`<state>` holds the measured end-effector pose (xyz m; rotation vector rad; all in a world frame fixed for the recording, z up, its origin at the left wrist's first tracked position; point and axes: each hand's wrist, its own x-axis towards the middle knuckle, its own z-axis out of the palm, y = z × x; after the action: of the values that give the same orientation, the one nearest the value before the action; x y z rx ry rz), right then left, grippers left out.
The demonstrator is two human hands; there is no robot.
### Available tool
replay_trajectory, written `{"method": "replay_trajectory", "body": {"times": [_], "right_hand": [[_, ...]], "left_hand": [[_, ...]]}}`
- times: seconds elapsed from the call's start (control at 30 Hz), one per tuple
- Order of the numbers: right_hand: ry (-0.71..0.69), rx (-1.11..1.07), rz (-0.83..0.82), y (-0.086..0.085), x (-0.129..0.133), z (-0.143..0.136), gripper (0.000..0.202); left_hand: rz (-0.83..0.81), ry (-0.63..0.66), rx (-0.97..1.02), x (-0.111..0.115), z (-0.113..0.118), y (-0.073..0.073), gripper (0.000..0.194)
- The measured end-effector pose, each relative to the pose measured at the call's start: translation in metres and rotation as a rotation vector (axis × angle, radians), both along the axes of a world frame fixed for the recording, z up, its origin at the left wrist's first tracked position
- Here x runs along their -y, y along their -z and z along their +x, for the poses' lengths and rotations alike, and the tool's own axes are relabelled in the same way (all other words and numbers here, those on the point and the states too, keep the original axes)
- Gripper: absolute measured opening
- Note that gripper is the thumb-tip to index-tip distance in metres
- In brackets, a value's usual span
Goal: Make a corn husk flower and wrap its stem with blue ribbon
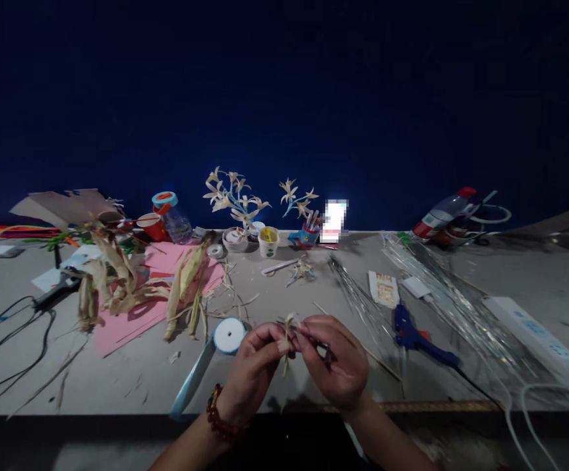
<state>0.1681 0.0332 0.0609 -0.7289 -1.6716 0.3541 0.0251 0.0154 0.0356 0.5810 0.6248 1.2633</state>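
Near the table's front edge, my left hand (259, 366) pinches a small pale husk flower (287, 356) between thumb and fingers. My right hand (336, 360) meets it from the other side, fingers closed at the flower's upper part; a thin dark item crosses the fingers, too small to name. Left of my hands lies a roll of light blue ribbon (229, 335) with its loose end trailing toward the edge. Dried corn husks (122, 281) rest on pink paper (130, 327) farther left. Finished-looking husk flowers (235, 196) on blue stems stand at the back.
A blue glue gun (424, 343) with a cable lies right of my hands, near thin wires (363, 294) and a white power strip (534, 333). At the back are a white cup (268, 242), a lit phone (334, 221) and a bottle (444, 212). Black cables (10, 314) lie left.
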Motion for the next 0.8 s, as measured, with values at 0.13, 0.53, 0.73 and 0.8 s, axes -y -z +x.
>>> {"method": "replay_trajectory", "body": {"times": [0.13, 0.53, 0.73, 0.8], "right_hand": [[-0.055, -0.172, -0.189, 0.006, 0.001, -0.002, 0.017], [-0.224, -0.341, -0.404, 0.025, 0.004, -0.003, 0.003], [-0.259, -0.353, -0.424, 0.023, 0.001, -0.002, 0.002], [-0.279, -0.359, -0.419, 0.023, 0.001, -0.003, 0.003]], "left_hand": [[0.272, -0.17, -0.355, 0.001, -0.005, 0.002, 0.006], [0.544, -0.357, -0.648, 0.0, -0.008, 0.004, 0.016], [0.551, -0.343, -0.656, 0.0, -0.007, 0.002, 0.015], [0.566, -0.346, -0.673, 0.0, -0.008, 0.001, 0.016]]}}
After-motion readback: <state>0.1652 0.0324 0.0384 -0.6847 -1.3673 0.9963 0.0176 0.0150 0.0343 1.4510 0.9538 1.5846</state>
